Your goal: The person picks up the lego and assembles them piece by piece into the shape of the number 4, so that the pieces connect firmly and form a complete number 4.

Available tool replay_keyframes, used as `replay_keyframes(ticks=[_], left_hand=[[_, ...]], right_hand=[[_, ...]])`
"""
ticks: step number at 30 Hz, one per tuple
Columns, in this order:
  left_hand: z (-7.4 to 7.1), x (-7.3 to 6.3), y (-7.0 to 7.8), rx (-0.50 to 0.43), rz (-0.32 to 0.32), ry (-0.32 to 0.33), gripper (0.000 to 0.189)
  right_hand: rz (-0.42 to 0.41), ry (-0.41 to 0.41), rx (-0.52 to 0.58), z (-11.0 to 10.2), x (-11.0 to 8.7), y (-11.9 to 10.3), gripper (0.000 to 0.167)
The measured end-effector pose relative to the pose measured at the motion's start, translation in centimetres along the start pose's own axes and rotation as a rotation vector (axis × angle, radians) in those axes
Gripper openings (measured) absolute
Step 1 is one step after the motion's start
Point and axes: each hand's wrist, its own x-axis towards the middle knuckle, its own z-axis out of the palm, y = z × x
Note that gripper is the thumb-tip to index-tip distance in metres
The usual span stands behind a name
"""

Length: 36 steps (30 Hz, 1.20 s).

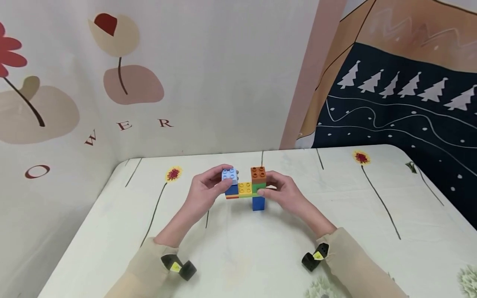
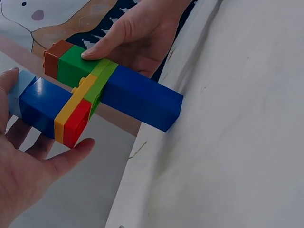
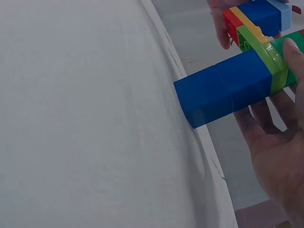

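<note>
A build of toy building bricks stands on the table between both hands. Its column of two blue bricks (image 3: 223, 88) carries a lime green plate (image 2: 105, 78), a yellow plate (image 1: 245, 188), a green brick (image 1: 256, 188) and a brown brick (image 1: 258, 175). Leftward the yellow plate overhangs, with a red brick (image 2: 77, 124) under its end. A dark blue brick (image 1: 232, 190) sits on that end, topped by a light blue brick (image 1: 229, 175). My left hand (image 1: 205, 186) pinches the light blue brick between thumb and fingers. On the other side, my right hand (image 1: 285, 191) grips the green brick, thumb in front.
The table has a white cloth (image 1: 238, 256) printed with flowers on long stems. Behind it hangs a pale curtain (image 1: 223, 82) with printed flowers and letters, and to the right a dark panel (image 1: 402, 116) with white trees. Each wrist wears a small black camera (image 1: 179, 268).
</note>
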Motion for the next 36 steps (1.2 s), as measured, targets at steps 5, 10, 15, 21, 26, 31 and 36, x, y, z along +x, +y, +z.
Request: replay_keyframes(ticks=[5,10,15,21,26,31,36], left_hand=[[0.08,-0.09,0.05,-0.029,-0.005,-0.003,0.041],[0.25,-0.13,0.18,-0.036,-0.014,0.014,0.043],[0.28,-0.10,0.21,-0.005,-0.015,0.028,0.043],[0.28,-0.05,0.13,0.020,0.011,0.026,0.042],[0.27,0.03,-0.02,0.048,0.038,0.025,0.041],[0.38,0.07,-0.21,0.054,0.054,0.034,0.042],[0.48,0.01,-0.47,0.041,0.082,0.033,0.041]], right_hand=[[0.007,-0.003,0.007,0.07,0.05,-0.09,0.040],[0.013,-0.005,0.002,0.04,0.02,-0.16,0.040],[0.018,-0.006,-0.001,0.05,0.01,-0.18,0.041],[0.010,-0.002,-0.002,0.05,0.00,-0.20,0.040],[0.003,-0.001,0.003,0.03,-0.03,-0.21,0.040],[0.000,0.002,-0.001,0.02,-0.04,-0.22,0.041],[0.007,0.004,-0.004,0.06,-0.04,-0.14,0.042]])
